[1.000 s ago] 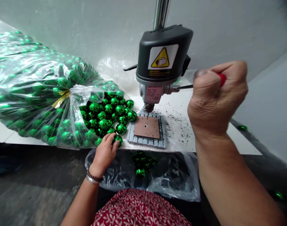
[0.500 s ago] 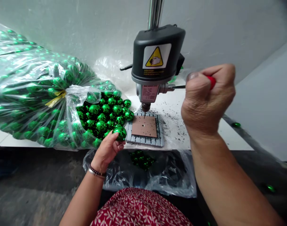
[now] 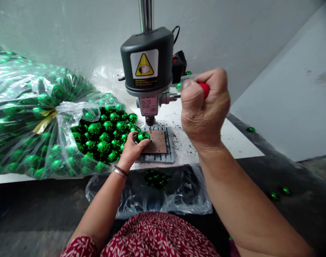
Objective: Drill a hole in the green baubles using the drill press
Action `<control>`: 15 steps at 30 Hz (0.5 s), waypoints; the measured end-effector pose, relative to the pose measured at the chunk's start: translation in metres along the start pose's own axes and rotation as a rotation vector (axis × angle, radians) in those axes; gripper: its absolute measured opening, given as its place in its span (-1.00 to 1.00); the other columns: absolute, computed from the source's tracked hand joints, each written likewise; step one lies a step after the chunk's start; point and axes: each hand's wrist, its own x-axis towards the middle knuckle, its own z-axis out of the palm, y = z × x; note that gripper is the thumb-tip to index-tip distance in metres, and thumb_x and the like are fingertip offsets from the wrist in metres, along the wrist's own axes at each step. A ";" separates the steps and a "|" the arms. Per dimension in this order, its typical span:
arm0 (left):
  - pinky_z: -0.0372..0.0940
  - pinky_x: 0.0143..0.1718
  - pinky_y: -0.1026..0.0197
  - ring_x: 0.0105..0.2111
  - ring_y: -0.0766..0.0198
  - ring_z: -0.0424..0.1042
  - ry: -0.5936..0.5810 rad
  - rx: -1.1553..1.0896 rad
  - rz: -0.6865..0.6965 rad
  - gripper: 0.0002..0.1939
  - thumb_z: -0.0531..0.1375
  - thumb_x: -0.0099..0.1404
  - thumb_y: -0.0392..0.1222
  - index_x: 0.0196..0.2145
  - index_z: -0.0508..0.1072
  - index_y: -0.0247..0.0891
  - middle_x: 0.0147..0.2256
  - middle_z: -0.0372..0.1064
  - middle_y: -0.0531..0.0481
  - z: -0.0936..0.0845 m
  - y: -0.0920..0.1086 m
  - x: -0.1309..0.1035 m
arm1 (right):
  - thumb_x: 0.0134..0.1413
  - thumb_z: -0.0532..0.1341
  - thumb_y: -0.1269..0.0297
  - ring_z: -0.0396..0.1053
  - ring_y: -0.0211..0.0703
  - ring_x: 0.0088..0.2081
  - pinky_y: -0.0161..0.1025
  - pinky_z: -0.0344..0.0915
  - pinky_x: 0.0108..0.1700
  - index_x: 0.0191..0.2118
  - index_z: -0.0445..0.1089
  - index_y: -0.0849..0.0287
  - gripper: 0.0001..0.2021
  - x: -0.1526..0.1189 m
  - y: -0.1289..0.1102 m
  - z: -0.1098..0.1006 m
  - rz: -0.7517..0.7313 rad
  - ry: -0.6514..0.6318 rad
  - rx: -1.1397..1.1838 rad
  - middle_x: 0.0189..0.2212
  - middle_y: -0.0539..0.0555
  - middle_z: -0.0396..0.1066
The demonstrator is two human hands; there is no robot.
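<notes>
Left hand [image 3: 131, 151]: thumb and fingers curved around one shiny green ball [image 3: 143, 136], gripping it at its side.
Green ball: held over the left part of a brown board [image 3: 159, 141], just below and beside the drill bit [image 3: 150, 129]; whether it touches the board or the bit cannot be told.
Right hand [image 3: 207, 110]: clenched around the red knob [image 3: 205, 90] of the lever at the side of the drill [image 3: 147, 59].
Board: flat on a slotted metal base [image 3: 170, 156], on a white table [image 3: 239, 142].
Dark chips [image 3: 188, 145]: scattered over the table to the right of the base.
Loose green balls [image 3: 104, 137]: heaped left of the base, at the mouth of a torn clear bag.
Clear bag [image 3: 21, 85]: bulging with green balls, gathered with a yellow tie [image 3: 45, 122].
Plastic liner [image 3: 183, 203]: spread below the table's front edge, with more green balls in it.
</notes>
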 end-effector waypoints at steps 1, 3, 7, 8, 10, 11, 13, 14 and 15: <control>0.32 -0.10 0.14 -0.13 0.17 0.42 0.004 0.053 0.017 -0.34 0.36 0.02 -0.04 0.04 0.27 -0.28 -0.10 0.41 -0.14 0.002 -0.001 0.002 | 0.12 0.06 0.15 0.07 -0.56 -0.49 -0.50 0.12 -0.40 -0.40 0.15 0.25 -0.75 0.000 0.000 0.000 0.002 -0.015 0.000 -0.53 -0.07 0.17; 0.29 -0.02 0.10 -0.06 0.12 0.40 0.011 0.136 0.041 -0.33 0.34 0.04 -0.02 0.06 0.26 -0.29 -0.03 0.40 -0.19 0.004 0.000 0.005 | 0.15 0.04 0.12 0.08 -0.56 -0.48 -0.49 0.15 -0.38 -0.39 0.14 0.24 -0.74 0.000 0.000 -0.001 -0.003 -0.030 0.001 -0.51 -0.07 0.17; 0.27 0.02 0.08 -0.01 0.10 0.39 0.012 0.219 0.059 -0.34 0.34 0.04 -0.03 0.07 0.28 -0.27 0.02 0.38 -0.21 0.009 0.002 0.006 | 0.18 0.01 0.06 0.13 -0.54 -0.45 -0.46 0.20 -0.34 -0.36 0.15 0.23 -0.70 -0.001 0.003 -0.001 -0.040 -0.026 -0.017 -0.48 -0.06 0.19; 0.26 0.03 0.09 -0.01 0.10 0.40 0.010 0.235 0.063 -0.35 0.34 0.04 -0.04 0.06 0.28 -0.26 0.02 0.39 -0.20 0.010 0.003 0.006 | 0.19 0.00 0.05 0.14 -0.53 -0.44 -0.45 0.22 -0.32 -0.36 0.16 0.23 -0.69 -0.002 0.004 -0.001 -0.049 -0.028 -0.022 -0.47 -0.06 0.19; 0.26 0.03 0.10 -0.03 0.11 0.41 0.006 0.269 0.075 -0.35 0.35 0.04 -0.06 0.06 0.29 -0.25 0.02 0.40 -0.18 0.012 0.003 0.006 | 0.20 -0.03 0.02 0.17 -0.52 -0.42 -0.44 0.26 -0.28 -0.34 0.16 0.22 -0.67 -0.003 0.006 -0.001 -0.060 -0.039 -0.026 -0.46 -0.05 0.18; 0.26 0.02 0.10 -0.04 0.11 0.41 0.006 0.290 0.085 -0.35 0.35 0.04 -0.07 0.07 0.29 -0.25 0.01 0.41 -0.17 0.013 0.004 0.007 | 0.21 -0.04 0.00 0.18 -0.52 -0.40 -0.44 0.27 -0.26 -0.33 0.16 0.22 -0.66 -0.003 0.007 -0.002 -0.063 -0.045 -0.023 -0.46 -0.05 0.18; 0.27 0.01 0.10 -0.06 0.11 0.43 -0.002 0.343 0.112 -0.34 0.34 0.04 -0.08 0.09 0.31 -0.26 0.00 0.43 -0.15 0.015 0.004 0.007 | 0.21 -0.06 -0.01 0.19 -0.51 -0.38 -0.43 0.28 -0.24 -0.32 0.16 0.22 -0.64 -0.004 0.009 -0.002 -0.070 -0.056 -0.013 -0.44 -0.04 0.17; 0.28 0.01 0.10 -0.06 0.10 0.43 -0.013 0.370 0.125 -0.34 0.34 0.05 -0.08 0.10 0.31 -0.25 -0.01 0.44 -0.13 0.016 0.005 0.007 | 0.22 -0.07 -0.02 0.19 -0.51 -0.37 -0.43 0.29 -0.23 -0.31 0.16 0.22 -0.64 -0.004 0.010 -0.002 -0.075 -0.058 -0.011 -0.44 -0.04 0.17; 0.28 0.02 0.11 -0.06 0.10 0.43 -0.027 0.393 0.139 -0.34 0.33 0.06 -0.08 0.11 0.32 -0.25 -0.01 0.44 -0.12 0.016 0.005 0.007 | 0.22 -0.07 -0.02 0.19 -0.51 -0.36 -0.43 0.29 -0.23 -0.31 0.16 0.23 -0.64 -0.004 0.010 -0.002 -0.082 -0.059 -0.011 -0.43 -0.04 0.17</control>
